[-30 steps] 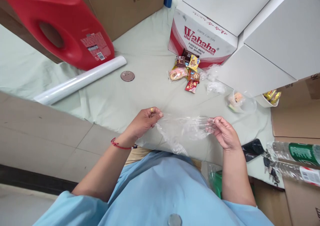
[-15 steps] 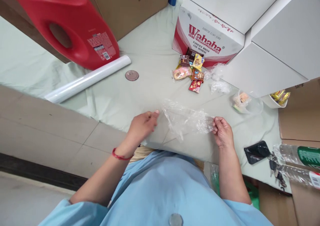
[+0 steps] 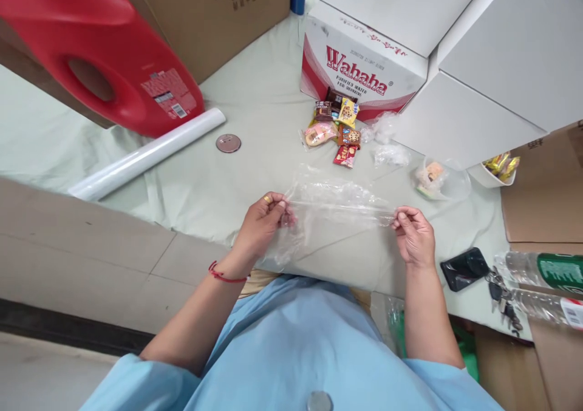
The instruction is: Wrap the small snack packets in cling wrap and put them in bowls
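Note:
A sheet of clear plastic film [image 3: 341, 201], crinkled and see-through, is stretched between my two hands above the table's front edge. My left hand [image 3: 264, 223] pinches its left end, with part of the film hanging below the fingers. At the other end, my right hand [image 3: 413, 234] grips an edge between thumb and fingers. Beyond the film lies a small pile of wrapped snacks, among them a red packet [image 3: 345, 156] and a pink-wrapped biscuit [image 3: 320, 133]. Crumpled clear plastic [image 3: 390, 154] rests to the right of the pile.
A white roll [image 3: 150, 154] lies at left beside a red jug [image 3: 150, 89]. Near it is a round brown disc [image 3: 228, 143]. A Wahaha carton [image 3: 359, 65] stands behind the snacks. At right are a clear bowl [image 3: 460, 183], a phone [image 3: 464, 269], keys [image 3: 501, 292] and bottles [image 3: 523, 268].
My left hand has taken hold of the film's left end, from which it was apart before. The film is now drawn out between both hands. The view has shifted slightly.

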